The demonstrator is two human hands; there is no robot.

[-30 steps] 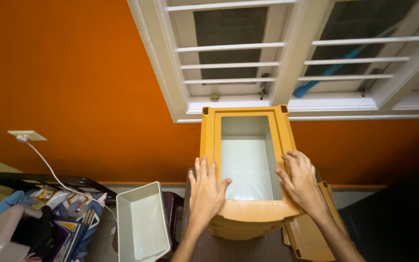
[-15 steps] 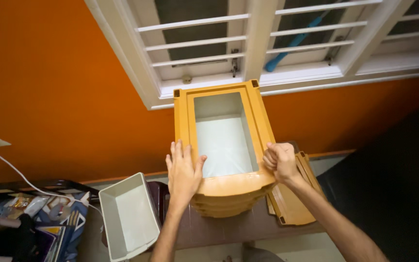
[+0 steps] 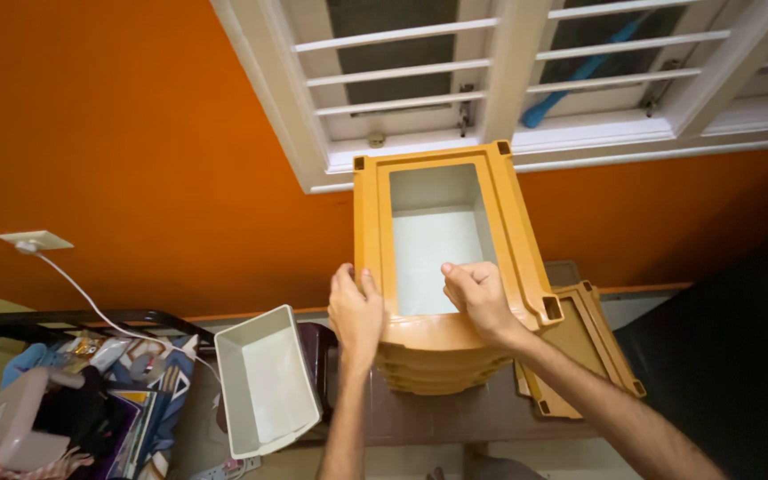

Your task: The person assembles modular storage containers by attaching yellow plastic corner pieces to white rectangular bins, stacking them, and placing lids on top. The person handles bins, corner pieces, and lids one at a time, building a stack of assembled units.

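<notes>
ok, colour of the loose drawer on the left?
Pale grey drawer, clearest in the head view.

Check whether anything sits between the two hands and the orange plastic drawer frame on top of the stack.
Nothing visible does. The left hand already rests on the near left rim of the orange plastic drawer frame, and the right hand grips its near inner edge. The loose white plastic drawer lies apart, to the left.
</notes>
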